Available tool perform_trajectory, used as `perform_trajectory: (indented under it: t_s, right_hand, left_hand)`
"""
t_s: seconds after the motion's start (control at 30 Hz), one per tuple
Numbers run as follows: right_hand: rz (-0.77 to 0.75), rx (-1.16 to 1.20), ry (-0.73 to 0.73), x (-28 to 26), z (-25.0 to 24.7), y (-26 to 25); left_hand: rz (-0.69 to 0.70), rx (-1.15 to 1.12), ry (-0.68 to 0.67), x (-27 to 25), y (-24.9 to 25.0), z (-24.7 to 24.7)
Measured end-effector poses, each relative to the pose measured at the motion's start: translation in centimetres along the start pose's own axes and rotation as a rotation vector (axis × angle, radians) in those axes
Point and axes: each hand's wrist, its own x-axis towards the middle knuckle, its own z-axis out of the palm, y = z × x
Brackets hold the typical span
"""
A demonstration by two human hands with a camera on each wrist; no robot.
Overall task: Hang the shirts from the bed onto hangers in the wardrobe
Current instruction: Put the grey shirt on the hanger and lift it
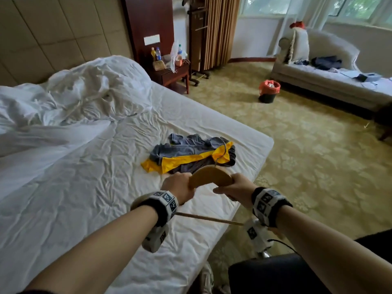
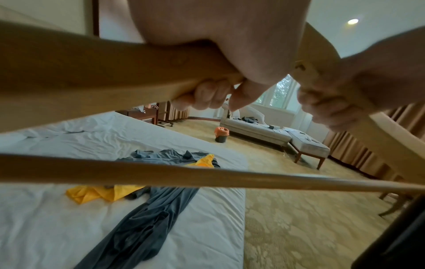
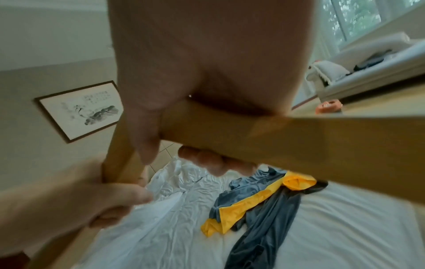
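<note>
White rumpled sheets cover a bed [image 1: 89,166] that fills the left and centre of the head view, with yellow patterned carpet [image 1: 307,149] to the right. Near the bed's right edge, at mid-frame, lies a heap of shirts [image 1: 191,153], grey and dark grey with a bright yellow one between them. Just below the heap in the frame, both hands hold a wooden hanger [image 1: 212,177] above the sheet, its metal hook pointing toward the shirts. The left hand [image 1: 180,187] has its fingers curled round the hanger's left shoulder; the right hand [image 1: 235,187] wraps the right shoulder the same way, thumb on top. The hanger's lower bar runs beneath both wrists. Upper centre holds a nightstand [image 1: 171,73] with bottles, upper right a pale sofa [image 1: 318,77] under windows, and an orange-lined bin [image 1: 268,91] stands on the carpet between them.
</note>
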Motion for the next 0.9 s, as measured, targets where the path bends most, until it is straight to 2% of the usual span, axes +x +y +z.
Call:
perform_trajectory:
  t_s: [0.13,0.23,0.3,0.37,0.47,0.53,0.6,0.73,0.9]
  right_hand:
    - [-0.016,0.101,-0.148,6.2,-0.8,-0.2]
    - [0.028,0.249,-0.287,11.1,-1.9,0.1]
    - [0.076,0.26,-0.375,14.1,-2.5,0.2]
    - [0.09,0.261,-0.42,17.1,-2.7,0.5]
    - [0.091,0.213,-0.258,21.8,-1.8,3.3]
    - [0.095,0.08,-0.101,24.5,-0.7,5.7]
    - [0.107,0.117,0.023,27.4,0.5,7.9]
    - [0.149,0.316,0.107,32.8,3.2,10.6]
    - [0.163,0.224,0.138,38.5,7.8,14.4]
  left_hand:
    - [0.045,0.043,-0.087,6.3,-0.8,2.0]
    - [0.058,0.059,-0.159,11.5,-1.4,3.5]
    - [0.103,0.049,-0.216,14.8,-1.4,4.9]
    - [0.15,0.011,-0.193,17.7,-1.6,6.7]
    - [0.096,-0.027,-0.119,20.5,-3.4,10.2]
    - [-0.002,-0.026,-0.153,21.3,-5.5,12.3]
    - [-0.07,-0.016,-0.232,22.1,-8.2,14.8]
    - [-0.17,-0.02,-0.305,23.9,-13.1,20.2]
    - [-0.235,0.072,-0.437,26.9,-17.0,28.6]
